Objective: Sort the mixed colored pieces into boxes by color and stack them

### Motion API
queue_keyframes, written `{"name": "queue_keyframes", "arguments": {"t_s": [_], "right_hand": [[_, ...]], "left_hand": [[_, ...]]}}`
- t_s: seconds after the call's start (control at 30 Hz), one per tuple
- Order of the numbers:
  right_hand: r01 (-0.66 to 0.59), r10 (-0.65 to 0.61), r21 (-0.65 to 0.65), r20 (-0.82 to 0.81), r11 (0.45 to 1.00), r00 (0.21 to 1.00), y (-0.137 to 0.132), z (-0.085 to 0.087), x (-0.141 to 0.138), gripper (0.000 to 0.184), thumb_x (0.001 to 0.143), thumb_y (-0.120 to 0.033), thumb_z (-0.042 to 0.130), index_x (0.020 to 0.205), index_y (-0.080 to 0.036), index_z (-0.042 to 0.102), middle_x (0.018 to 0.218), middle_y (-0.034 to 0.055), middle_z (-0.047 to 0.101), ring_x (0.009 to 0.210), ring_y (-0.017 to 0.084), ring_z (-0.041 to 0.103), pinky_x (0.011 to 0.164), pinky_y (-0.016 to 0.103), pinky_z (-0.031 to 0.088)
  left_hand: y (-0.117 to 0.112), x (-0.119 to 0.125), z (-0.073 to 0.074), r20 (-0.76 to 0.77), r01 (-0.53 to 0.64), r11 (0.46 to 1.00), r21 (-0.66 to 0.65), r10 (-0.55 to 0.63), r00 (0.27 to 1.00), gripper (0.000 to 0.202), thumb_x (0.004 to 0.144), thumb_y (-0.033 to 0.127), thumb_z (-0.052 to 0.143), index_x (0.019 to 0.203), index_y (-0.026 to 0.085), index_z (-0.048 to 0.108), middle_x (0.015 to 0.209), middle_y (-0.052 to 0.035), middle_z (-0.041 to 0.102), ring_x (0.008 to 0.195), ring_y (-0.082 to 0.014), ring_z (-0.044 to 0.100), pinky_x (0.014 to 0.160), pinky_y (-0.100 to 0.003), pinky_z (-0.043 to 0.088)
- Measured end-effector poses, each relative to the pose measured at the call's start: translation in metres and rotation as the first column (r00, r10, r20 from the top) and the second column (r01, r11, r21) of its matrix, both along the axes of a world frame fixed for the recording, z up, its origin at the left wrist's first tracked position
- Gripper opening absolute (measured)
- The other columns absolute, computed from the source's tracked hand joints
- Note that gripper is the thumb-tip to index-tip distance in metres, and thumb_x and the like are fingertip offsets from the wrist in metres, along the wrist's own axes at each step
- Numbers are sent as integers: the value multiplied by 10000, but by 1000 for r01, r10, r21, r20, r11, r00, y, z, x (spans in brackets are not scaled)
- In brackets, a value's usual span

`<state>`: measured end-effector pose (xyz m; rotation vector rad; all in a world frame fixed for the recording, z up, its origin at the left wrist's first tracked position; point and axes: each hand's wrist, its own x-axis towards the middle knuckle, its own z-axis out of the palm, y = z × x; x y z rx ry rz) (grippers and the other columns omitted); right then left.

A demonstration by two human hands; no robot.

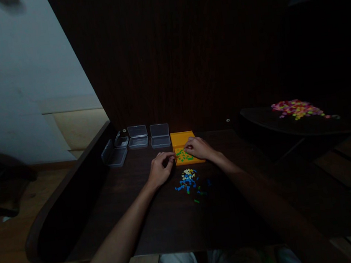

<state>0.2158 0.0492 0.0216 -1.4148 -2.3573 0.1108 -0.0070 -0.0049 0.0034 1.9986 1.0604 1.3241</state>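
On the dim, dark desk (161, 219), the left hand (160, 170) curls beside the orange box (181, 139) and the right hand (199, 148) bends over its green pieces (183, 155). I cannot tell either grip. A pale wall (9, 75) stands to the left.

The right hand (199, 148) hides part of the orange box (181, 139).

1. No readable text, label, brand, number or sign anywhere. The frame is dark.
2. Orange box (181, 139): no marking legible on the lid.
3. Clear boxes (159, 135): nothing legible, too small and dim to tell.
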Motion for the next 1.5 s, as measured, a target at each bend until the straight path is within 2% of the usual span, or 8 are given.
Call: {"name": "queue_keyframes", "arguments": {"t_s": [0.3, 0.57, 0.7, 0.8, 0.9, 1.0, 1.2, 1.5], "right_hand": [[-4, 6, -48, 56, 999, 998, -1, 3, 6, 206, 852, -166, 575, 907, -172, 774, 847, 58, 672, 764, 155, 596, 680, 226, 400], [-53, 55, -65, 31, 997, 998, -18, 6, 8, 281, 827, -100, 561, 1007, -183, 759, 891, 64, 652, 790, 167, 591, 723, 247, 427], [-143, 141, -20, -90, 990, 986, -38, 6, 11, 255, 831, -86, 570, 993, -177, 745, 834, 42, 633, 737, 145, 568, 678, 238, 423], [-260, 253, -23, -163, 965, 953, -61, 7, 17, 213, 853, -120, 577, 982, -185, 734, 820, 33, 634, 708, 136, 561, 647, 234, 428], [-377, 353, -118, -183, 919, 917, -90, 9, 23, 149, 857, -183, 610, 947, -186, 730, 817, 27, 641, 681, 124, 566, 641, 231, 437], [-426, 391, -184, -200, 886, 899, -117, 9, 27, 139, 861, -245, 634, 961, -202, 720, 878, 32, 671, 767, 143, 613, 731, 254, 466], [-391, 354, -213, -194, 895, 915, -149, 5, 23, 149, 853, -231, 639, 995, -198, 675, 1008, 47, 679, 906, 173, 644, 811, 280, 472], [-290, 271, -219, -111, 932, 956, -152, -3, 18, 125, 880, -214, 602, 993, -203, 653, 1015, 45, 665, 898, 168, 638, 796, 268, 463]], "left_hand": [[1, -3, -3, -143, -19, 997, 75, 30, 989, 172, 893, 223, 554, 984, 195, 697, 904, -54, 714, 870, -194, 621, 835, -339, 486], [-3, -2, -1, -201, 39, 996, 74, -24, 979, 176, 877, 179, 551, 992, 188, 684, 909, -52, 702, 897, -196, 620, 831, -338, 489], [-14, -3, 9, -246, 191, 981, 33, -177, 953, 149, 856, 186, 577, 949, 182, 694, 947, -62, 702, 929, -201, 616, 872, -353, 474], [-25, -4, 19, -311, 339, 941, -9, -324, 893, 128, 817, 211, 630, 915, 177, 705, 921, -62, 683, 908, -196, 600, 857, -343, 466], [-35, -3, 26, -375, 459, 885, -75, -452, 810, 126, 769, 222, 680, 882, 181, 717, 910, -54, 648, 889, -183, 581, 837, -316, 461], [-41, -1, 29, -413, 520, 843, -136, -526, 744, 117, 743, 220, 707, 855, 191, 724, 912, -40, 625, 889, -171, 571, 855, -300, 452], [-44, 3, 27, -470, 528, 826, -198, -553, 688, 136, 732, 231, 739, 865, 207, 726, 967, -29, 618, 959, -178, 564, 931, -302, 431], [-44, 2, 26, -544, 512, 831, -217, -538, 643, 168, 722, 175, 703, 886, 212, 711, 1003, -27, 613, 998, -185, 570, 1005, -325, 407]]}}
